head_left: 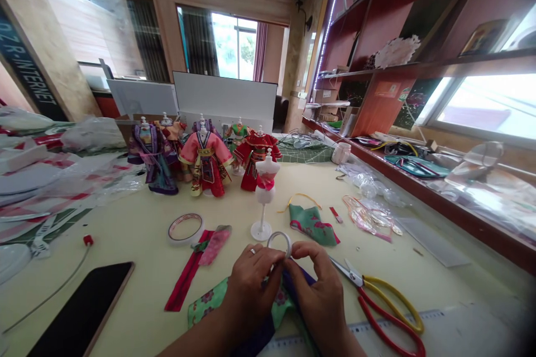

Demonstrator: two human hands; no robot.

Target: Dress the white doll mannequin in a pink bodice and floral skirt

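On pale tabletop (138, 228): pinching floral cloth (211, 299) with left hand (256, 274) and right hand (317, 285), beside white ring (280, 234), likely steadying edge.

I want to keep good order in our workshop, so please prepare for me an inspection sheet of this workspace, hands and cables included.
Surface: pale table, loaded at the edges.
Job's things: small tape roll between the hands; green floral cloth below; white dress form upright just beyond.
Clutter: scissors and ruler at right; phone at left.
Hands: left hand and right hand meet at the small roll; exact grip hidden.
Cables: red-tipped cable near the phone.
Surroundings: dressed figures behind; red shelves at right.
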